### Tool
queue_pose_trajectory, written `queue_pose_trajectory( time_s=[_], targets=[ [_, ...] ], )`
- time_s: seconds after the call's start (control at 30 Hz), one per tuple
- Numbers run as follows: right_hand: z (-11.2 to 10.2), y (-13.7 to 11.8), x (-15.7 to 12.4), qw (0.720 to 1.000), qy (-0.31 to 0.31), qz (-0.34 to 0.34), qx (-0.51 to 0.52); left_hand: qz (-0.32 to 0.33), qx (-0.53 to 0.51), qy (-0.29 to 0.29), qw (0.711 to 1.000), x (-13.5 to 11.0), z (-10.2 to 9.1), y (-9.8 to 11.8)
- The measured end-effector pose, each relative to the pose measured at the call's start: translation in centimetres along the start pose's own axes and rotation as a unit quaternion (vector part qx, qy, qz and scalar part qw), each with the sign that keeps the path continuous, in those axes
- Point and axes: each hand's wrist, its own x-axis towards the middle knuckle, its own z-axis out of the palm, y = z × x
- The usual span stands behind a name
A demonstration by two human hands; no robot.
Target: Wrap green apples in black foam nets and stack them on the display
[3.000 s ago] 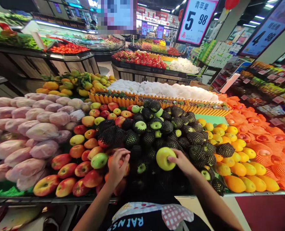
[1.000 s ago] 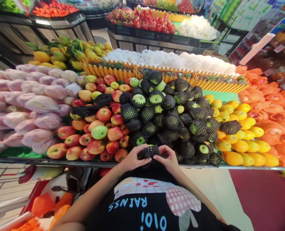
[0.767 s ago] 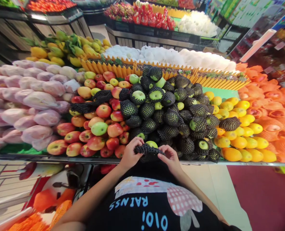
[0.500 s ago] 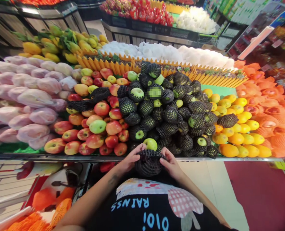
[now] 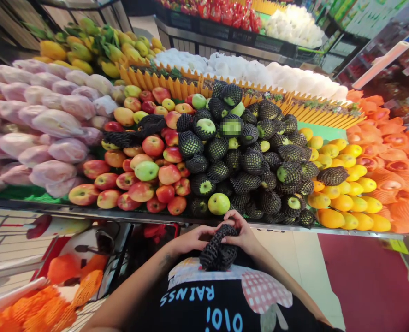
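Note:
A black foam fruit net (image 5: 218,251), bunched and folded, hangs in front of my shirt. My left hand (image 5: 194,240) is closed on its upper left edge. With curled fingers my right hand (image 5: 239,233) grips the net's top from the other side. Just beyond my hands, a bare green apple (image 5: 219,204) rests at the display's front edge, touched by neither hand. Behind it lies a heap of green apples in black nets (image 5: 225,157). Whether anything sits inside the held net cannot be seen.
Red apples (image 5: 135,189) lie left of the netted heap, with loose black nets (image 5: 131,133) on top. Pink wrapped fruit (image 5: 52,120) is farther left. Yellow fruit (image 5: 346,203) and orange-netted fruit (image 5: 394,175) are right. A cart (image 5: 3,244) stands lower left.
Both hands have drawn closer together, and the net, spread wide between them before, is now gathered into a bunch. The view has shifted slightly.

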Motion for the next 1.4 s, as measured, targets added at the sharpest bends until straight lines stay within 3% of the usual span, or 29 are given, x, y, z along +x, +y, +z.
queue_pose_trajectory(
  time_s=[0.1, 0.2, 0.37, 0.47, 0.53, 0.6, 0.67, 0.73, 0.8, 0.93, 1.07, 1.17, 1.3, 1.4],
  targets=[
    [-0.5, -0.2, 0.3, 0.999, 0.027, 0.016, -0.008, 0.032, -0.089, 0.028, 0.995, -0.1, 0.0, -0.4],
    [-1.0, -0.7, 0.5, 0.997, 0.045, 0.041, -0.048, 0.016, -0.176, 0.084, 0.981, 0.2, 0.0, -0.8],
    [-1.8, -1.5, 1.5, 0.989, 0.071, 0.049, -0.117, 0.053, -0.202, 0.228, 0.951, 1.2, -0.8, -0.2],
    [-2.7, -2.2, 3.3, 0.978, 0.108, 0.022, -0.177, 0.089, -0.091, 0.263, 0.956, 2.1, -1.7, 0.5],
    [-3.3, -2.8, 5.1, 0.961, 0.137, -0.005, -0.241, 0.118, 0.016, 0.317, 0.941, 2.8, -2.3, 0.8],
    [-3.5, -3.3, 6.9, 0.934, 0.158, -0.025, -0.321, 0.131, 0.128, 0.409, 0.894, 3.4, -2.7, 1.0],
    [-3.2, -3.7, 8.4, 0.898, 0.168, -0.028, -0.405, 0.086, 0.258, 0.481, 0.833, 4.0, -2.9, 1.2],
    [-2.7, -3.9, 9.2, 0.86, 0.171, -0.014, -0.481, 0.009, 0.365, 0.502, 0.784, 4.5, -2.8, 1.3],
    [-2.3, -3.9, 9.5, 0.823, 0.172, 0.012, -0.541, -0.046, 0.411, 0.497, 0.763, 4.8, -2.5, 1.4],
    [-2.0, -3.8, 9.0, 0.774, 0.16, 0.057, -0.61, -0.06, 0.406, 0.489, 0.769, 5.5, -2.1, 1.2],
    [-2.7, -3.5, 8.5, 0.772, 0.129, 0.061, -0.619, -0.026, 0.383, 0.464, 0.798, 5.8, -2.5, 1.0],
    [-3.6, -3.3, 8.3, 0.796, 0.117, 0.041, -0.593, 0.013, 0.367, 0.448, 0.815, 5.8, -2.7, 1.1],
    [-4.6, -3.2, 7.1, 0.851, 0.108, -0.002, -0.514, 0.089, 0.333, 0.426, 0.836, 5.0, -2.0, 2.2],
    [-4.4, -2.8, 5.2, 0.895, 0.087, -0.031, -0.437, 0.151, 0.244, 0.389, 0.875, 3.9, -0.6, 3.9]
  ],
)
